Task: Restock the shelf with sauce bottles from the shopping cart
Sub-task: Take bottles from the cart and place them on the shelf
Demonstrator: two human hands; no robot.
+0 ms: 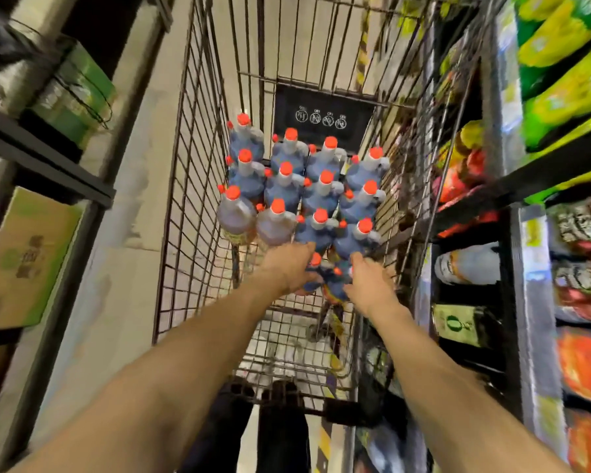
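Observation:
Several dark sauce bottles (321,196) with orange-red caps stand packed together in the wire shopping cart (198,213). Both my arms reach down into the cart. My left hand (289,266) curls around the nearest bottle (314,268) on its left side. My right hand (369,281) grips a second bottle (335,285) beside it. These two bottles sit at the near edge of the group, and my hands hide most of them. The store shelf (512,240) stands close on the right of the cart.
The right shelving holds green and yellow bags (560,46), red packets (584,363) and a white jug (468,268). A dark rack (45,165) on the left carries cardboard boxes (21,264). The cart's near part is bare wire; pale floor runs between cart and left rack.

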